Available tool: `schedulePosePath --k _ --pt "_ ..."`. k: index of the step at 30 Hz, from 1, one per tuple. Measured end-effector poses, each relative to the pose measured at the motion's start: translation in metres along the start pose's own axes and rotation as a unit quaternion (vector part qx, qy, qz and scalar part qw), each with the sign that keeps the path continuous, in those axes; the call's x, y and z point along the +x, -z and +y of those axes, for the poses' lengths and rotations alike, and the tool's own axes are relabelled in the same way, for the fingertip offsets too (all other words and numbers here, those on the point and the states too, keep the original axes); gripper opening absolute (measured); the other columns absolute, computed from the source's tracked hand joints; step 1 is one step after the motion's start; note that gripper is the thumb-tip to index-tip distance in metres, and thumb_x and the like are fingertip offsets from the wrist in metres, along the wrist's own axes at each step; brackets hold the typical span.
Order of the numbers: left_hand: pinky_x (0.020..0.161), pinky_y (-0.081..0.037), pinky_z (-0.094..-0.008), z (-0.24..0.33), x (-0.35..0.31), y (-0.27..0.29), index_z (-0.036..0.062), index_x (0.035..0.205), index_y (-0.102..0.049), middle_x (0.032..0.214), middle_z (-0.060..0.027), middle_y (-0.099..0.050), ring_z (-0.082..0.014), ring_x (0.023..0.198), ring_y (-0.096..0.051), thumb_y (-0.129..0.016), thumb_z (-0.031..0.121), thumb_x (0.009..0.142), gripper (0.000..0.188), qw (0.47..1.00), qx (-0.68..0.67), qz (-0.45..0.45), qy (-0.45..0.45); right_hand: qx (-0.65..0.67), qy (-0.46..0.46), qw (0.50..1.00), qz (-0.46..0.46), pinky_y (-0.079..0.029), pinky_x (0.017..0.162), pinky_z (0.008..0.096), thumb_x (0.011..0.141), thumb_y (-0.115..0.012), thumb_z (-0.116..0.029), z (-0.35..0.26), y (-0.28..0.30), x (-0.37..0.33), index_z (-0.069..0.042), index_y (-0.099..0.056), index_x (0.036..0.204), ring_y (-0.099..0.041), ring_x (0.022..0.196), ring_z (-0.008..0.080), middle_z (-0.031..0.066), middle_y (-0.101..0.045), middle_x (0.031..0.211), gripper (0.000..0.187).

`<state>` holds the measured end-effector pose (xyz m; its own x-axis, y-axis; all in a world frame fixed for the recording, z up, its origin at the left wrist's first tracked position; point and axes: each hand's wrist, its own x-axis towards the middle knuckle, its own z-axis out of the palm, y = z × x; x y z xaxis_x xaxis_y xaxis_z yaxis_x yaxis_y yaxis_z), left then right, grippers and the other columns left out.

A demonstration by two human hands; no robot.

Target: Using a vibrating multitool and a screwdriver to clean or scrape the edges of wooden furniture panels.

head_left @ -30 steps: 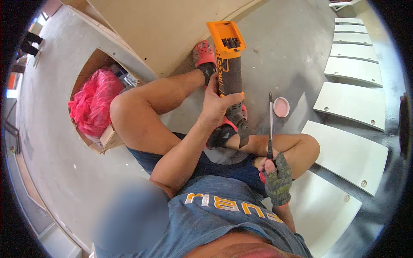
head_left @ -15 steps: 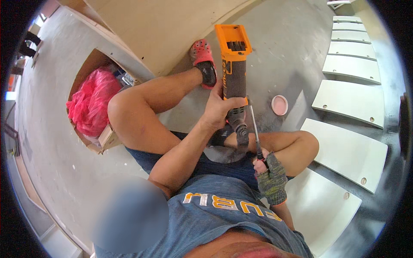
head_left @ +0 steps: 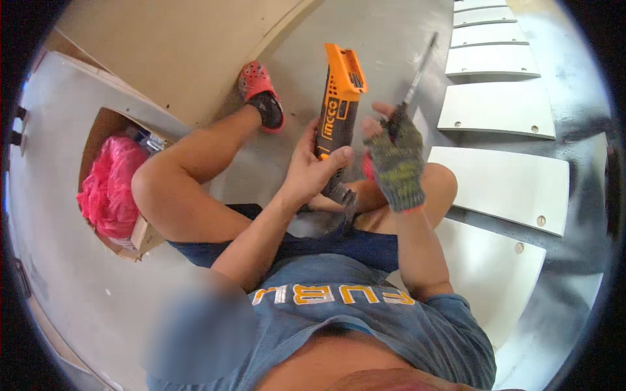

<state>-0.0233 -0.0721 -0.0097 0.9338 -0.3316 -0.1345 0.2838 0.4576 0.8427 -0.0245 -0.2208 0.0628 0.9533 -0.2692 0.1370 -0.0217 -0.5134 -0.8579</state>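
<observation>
My bare left hand (head_left: pixel 305 168) is closed round the dark body of an orange-and-black cordless power tool (head_left: pixel 338 120). The tool stands nearly upright in front of me, its orange battery end up and open, with dark contacts inside. Its dusty grey head points down toward my lap; the exact kind of tool is unclear. On my right hand (head_left: pixel 401 163) is a grey-green knitted fingerless glove. That hand grips a screwdriver (head_left: pixel 420 72) by its dark handle, the long metal shaft pointing up and away, apart from the tool. Some of its fingers reach toward the tool.
White curved panels (head_left: pixel 508 186) with small round holes line the floor on my right. A cardboard box (head_left: pixel 98 140) with a pink plastic bag (head_left: pixel 112 189) stands at my left. A large beige board (head_left: pixel 176 52) rises ahead. My bent legs surround the work.
My right hand has risen from near my knee, lifting the screwdriver beside and beyond the tool. The tool has tilted and shifted slightly left in my left hand. My view has turned somewhat.
</observation>
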Motion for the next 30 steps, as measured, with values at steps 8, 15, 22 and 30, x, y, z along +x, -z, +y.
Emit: schedulePosePath --k 8,15,22,30 --pt "0.073 -0.050 -0.0273 -0.007 -0.008 -0.005 -0.0076 0.142 -0.023 0.109 -0.0101 -0.055 -0.0127 0.086 -0.056 -0.072 0.023 0.088 0.079 0.998 0.061 0.004 0.007 0.069 -0.142 0.985 -0.070 -0.048 0.058 0.0227 0.087 -0.059 -0.003 0.011 -0.009 0.015 -0.003 -0.064 0.119 -0.060 0.065 0.0078 0.0032 -0.068 0.080 0.033" --pt "0.083 -0.048 -0.0272 -0.005 -0.009 -0.007 -0.0077 0.142 -0.023 0.116 -0.0107 -0.052 -0.0130 0.100 -0.054 -0.074 0.026 0.087 0.082 1.000 0.027 -0.009 0.013 0.055 -0.152 0.983 -0.087 -0.048 0.055 0.0232 0.087 -0.072 -0.022 0.007 -0.008 0.011 -0.002 -0.064 0.119 -0.059 0.062 0.0095 0.0034 -0.064 0.082 0.039" --pt "0.088 -0.046 -0.0267 -0.002 -0.009 -0.011 -0.0038 0.141 -0.024 0.117 -0.0085 -0.052 -0.0121 0.104 -0.051 -0.075 0.026 0.087 0.080 1.000 0.009 -0.026 -0.012 0.154 -0.183 0.969 -0.067 -0.050 0.061 0.0241 0.079 -0.081 -0.019 -0.001 -0.001 0.011 0.004 -0.067 0.111 -0.062 0.069 0.0095 0.0047 -0.069 0.082 0.041" --pt "0.097 -0.041 -0.0296 -0.003 -0.008 -0.006 -0.0010 0.143 -0.026 0.123 -0.0095 -0.051 -0.0150 0.113 -0.049 -0.075 0.026 0.086 0.081 0.999 -0.006 -0.044 -0.010 0.066 -0.132 0.986 -0.082 -0.051 0.064 0.0261 0.082 -0.077 -0.027 0.008 0.000 0.016 0.004 -0.067 0.108 -0.063 0.070 0.0112 0.0071 -0.069 0.081 0.042"
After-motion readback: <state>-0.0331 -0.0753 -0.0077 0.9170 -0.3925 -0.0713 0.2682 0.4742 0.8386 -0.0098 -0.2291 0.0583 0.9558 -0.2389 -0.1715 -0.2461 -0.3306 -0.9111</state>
